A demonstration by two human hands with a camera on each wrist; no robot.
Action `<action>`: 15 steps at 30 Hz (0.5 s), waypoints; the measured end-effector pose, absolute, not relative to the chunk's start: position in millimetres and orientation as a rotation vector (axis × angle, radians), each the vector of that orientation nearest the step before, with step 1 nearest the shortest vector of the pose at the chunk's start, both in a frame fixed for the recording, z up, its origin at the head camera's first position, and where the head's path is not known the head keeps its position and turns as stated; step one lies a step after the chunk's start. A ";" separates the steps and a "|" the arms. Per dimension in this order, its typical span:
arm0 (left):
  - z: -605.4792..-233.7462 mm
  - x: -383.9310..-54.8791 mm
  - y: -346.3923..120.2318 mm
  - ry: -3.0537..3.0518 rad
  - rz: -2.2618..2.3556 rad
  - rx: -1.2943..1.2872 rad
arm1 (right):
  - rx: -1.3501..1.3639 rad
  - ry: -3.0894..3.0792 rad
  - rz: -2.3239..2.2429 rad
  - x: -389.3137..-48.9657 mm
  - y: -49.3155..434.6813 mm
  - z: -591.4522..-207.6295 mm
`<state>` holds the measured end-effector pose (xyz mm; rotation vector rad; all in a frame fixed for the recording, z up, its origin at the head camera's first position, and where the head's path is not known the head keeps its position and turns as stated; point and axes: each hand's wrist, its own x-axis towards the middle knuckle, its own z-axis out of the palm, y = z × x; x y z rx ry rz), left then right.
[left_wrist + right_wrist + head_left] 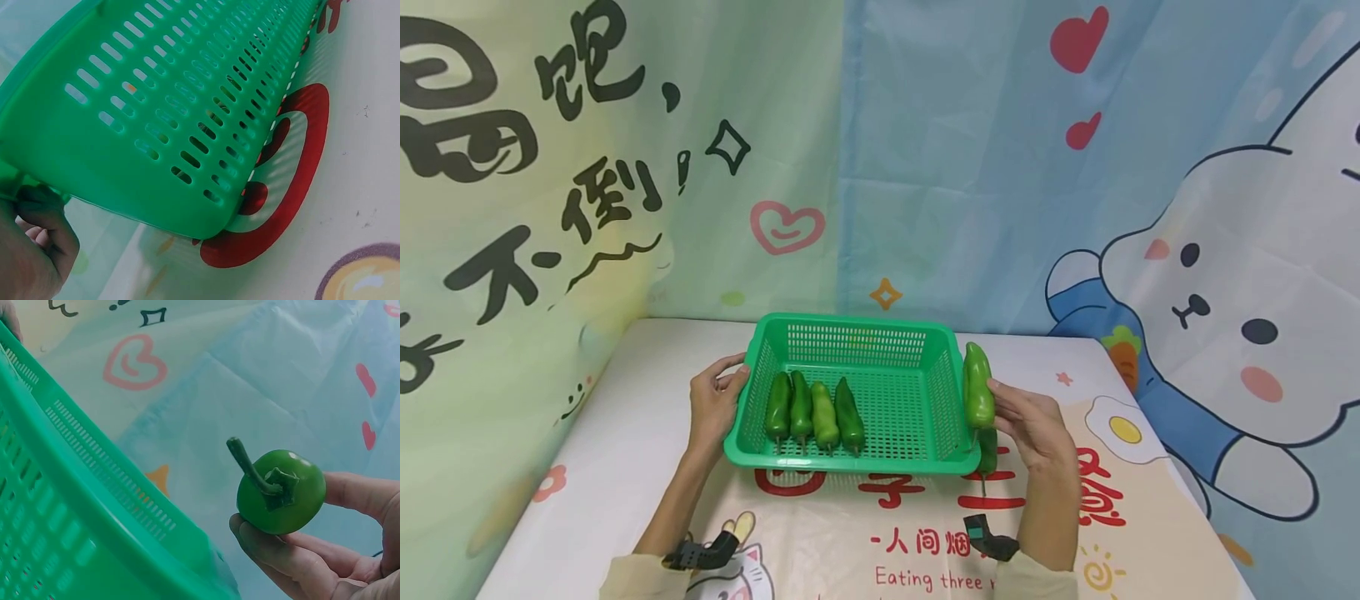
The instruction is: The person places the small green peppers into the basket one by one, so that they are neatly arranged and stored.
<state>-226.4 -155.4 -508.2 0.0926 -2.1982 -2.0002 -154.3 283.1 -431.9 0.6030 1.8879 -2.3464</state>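
A green plastic basket point(887, 400) with slotted walls is in the middle of the table. Several green peppers point(823, 417) lie side by side in its left half, stems toward me. My left hand point(713, 410) grips the basket's left rim, fingers curled under the edge in the left wrist view. Just at the basket's right rim, my right hand point(1037, 425) holds another green pepper point(978, 387) between thumb and fingers. Its stem point(250, 465) faces the right wrist camera. Below that hand, one more pepper point(988, 454) lies outside the basket, partly hidden by the held one.
A printed cloth point(820, 533) with red characters and cartoon pictures covers the table. Behind it hangs a curtain point(940, 208) with hearts and a large cartoon rabbit. Dark straps with small devices point(703, 552) sit on both wrists.
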 end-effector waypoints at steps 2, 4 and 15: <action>-508.2 -226.3 -155.5 -2.200 -2.001 0.090 | 0.582 1.902 -2.329 -155.4 279.6 -431.6; -508.0 -226.1 -155.3 -2.200 -2.004 0.083 | 0.570 1.914 -2.313 -156.6 276.9 -431.3; -508.5 -225.1 -155.9 -2.180 -2.007 0.049 | 0.518 1.950 -2.251 -165.7 261.7 -428.2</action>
